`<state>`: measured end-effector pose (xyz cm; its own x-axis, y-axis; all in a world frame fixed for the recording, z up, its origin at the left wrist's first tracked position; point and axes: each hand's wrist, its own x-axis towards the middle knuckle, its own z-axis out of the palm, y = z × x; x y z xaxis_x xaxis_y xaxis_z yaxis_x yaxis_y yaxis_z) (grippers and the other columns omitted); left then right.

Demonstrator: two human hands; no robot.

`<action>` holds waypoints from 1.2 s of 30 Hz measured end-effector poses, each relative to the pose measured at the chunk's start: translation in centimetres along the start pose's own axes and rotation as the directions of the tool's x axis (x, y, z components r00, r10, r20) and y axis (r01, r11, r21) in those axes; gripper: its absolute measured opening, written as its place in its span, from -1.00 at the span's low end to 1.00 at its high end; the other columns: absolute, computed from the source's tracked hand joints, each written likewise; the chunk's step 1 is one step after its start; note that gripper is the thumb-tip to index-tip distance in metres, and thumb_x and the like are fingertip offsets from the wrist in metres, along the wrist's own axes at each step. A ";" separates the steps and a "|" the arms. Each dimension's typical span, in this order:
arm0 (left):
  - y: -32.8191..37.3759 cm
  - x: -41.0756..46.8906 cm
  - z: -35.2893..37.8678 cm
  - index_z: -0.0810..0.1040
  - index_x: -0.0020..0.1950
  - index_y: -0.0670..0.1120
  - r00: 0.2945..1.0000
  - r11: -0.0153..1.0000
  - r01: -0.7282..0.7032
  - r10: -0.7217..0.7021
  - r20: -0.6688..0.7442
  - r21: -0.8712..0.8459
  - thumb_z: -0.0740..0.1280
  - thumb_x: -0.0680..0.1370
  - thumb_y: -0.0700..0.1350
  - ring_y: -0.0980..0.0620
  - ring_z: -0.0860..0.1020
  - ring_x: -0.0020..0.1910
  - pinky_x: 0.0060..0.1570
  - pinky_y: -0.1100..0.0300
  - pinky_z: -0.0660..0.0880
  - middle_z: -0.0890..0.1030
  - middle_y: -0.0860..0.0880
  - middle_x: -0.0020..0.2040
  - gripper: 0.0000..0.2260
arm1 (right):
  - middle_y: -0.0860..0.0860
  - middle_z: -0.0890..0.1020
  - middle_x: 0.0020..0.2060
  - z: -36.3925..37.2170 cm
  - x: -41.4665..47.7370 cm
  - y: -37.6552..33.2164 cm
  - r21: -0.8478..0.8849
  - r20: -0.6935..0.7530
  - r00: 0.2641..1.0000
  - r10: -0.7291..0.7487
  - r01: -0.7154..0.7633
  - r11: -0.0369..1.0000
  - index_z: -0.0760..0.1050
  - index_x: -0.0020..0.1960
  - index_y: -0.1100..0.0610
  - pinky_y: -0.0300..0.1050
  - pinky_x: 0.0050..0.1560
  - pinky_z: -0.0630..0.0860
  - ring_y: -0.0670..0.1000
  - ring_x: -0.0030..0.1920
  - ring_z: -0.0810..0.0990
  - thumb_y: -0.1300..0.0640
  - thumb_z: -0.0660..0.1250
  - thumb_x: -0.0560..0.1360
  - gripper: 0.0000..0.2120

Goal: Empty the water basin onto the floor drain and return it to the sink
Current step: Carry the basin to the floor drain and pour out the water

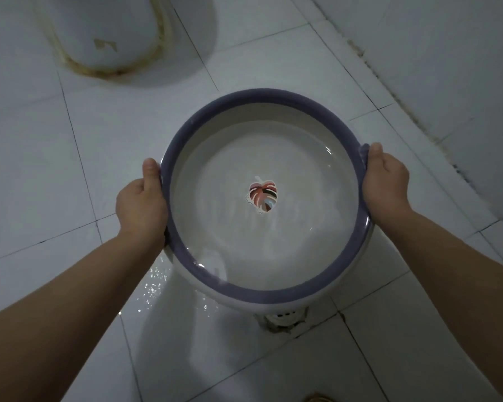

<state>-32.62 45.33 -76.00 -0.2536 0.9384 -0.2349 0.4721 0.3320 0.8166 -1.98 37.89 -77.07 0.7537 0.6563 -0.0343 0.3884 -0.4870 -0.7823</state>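
Observation:
A round white water basin (pixel 215 111) with a purple rim and a leaf picture on its bottom hangs above the tiled floor. It holds clear water and tips slightly toward me. My left hand (pixel 141 203) grips its left rim, thumb on top. My right hand (pixel 385 185) grips the right rim the same way. Water runs over the near edge and splashes on the tiles (pixel 154 288) below. The floor drain (pixel 285 319), a white grate in a chipped tile, peeks out just under the basin's near edge.
A white toilet base (pixel 105 33) with a stained sealant line stands at the far left. A tiled wall (pixel 447 68) runs along the right, with a dirty seam where it meets the floor. Something tan shows at the bottom edge (pixel 317 398).

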 end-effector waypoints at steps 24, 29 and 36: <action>-0.1 0.6 0.4 0.38 -0.36 -0.12 0.998 0.999 -0.005 0.002 -0.059 -0.044 0.00 0.55 0.24 -0.13 0.46 -0.25 -0.19 0.03 0.44 0.48 -0.17 -0.30 -0.49 | 0.05 0.53 -0.21 0.1 1.1 -0.7 -0.015 0.003 0.997 -0.075 0.075 0.997 0.50 -0.14 0.08 -0.19 -0.15 0.31 0.01 -0.17 0.48 -0.02 -0.01 0.59 -0.63; 0.1 0.8 0.6 0.41 -0.37 -0.10 0.998 0.998 0.016 -0.019 -0.056 -0.055 0.00 0.54 0.26 -0.16 0.51 -0.22 -0.08 -0.07 0.51 0.52 -0.15 -0.31 -0.48 | 0.03 0.53 -0.20 0.1 1.2 -0.6 -0.025 -0.001 0.995 -0.103 0.103 0.994 0.48 -0.18 0.02 -0.22 -0.13 0.30 0.01 -0.16 0.48 0.00 -0.02 0.60 -0.66; 0.3 0.7 0.7 0.43 -0.35 -0.09 0.998 0.998 0.008 -0.011 -0.061 -0.056 -0.01 0.54 0.26 -0.19 0.54 -0.20 -0.09 -0.07 0.52 0.56 -0.21 -0.23 -0.48 | 0.00 0.54 -0.19 0.1 1.3 -0.5 -0.027 -0.012 0.997 -0.082 0.081 0.996 0.46 -0.17 -0.03 -0.26 -0.17 0.29 -0.02 -0.16 0.48 -0.02 -0.02 0.59 -0.69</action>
<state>-32.07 46.12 -76.33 -0.3102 0.9269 -0.2112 0.4223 0.3334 0.8429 -1.30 39.06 -76.80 0.7259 0.6868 0.0371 0.4623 -0.4473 -0.7657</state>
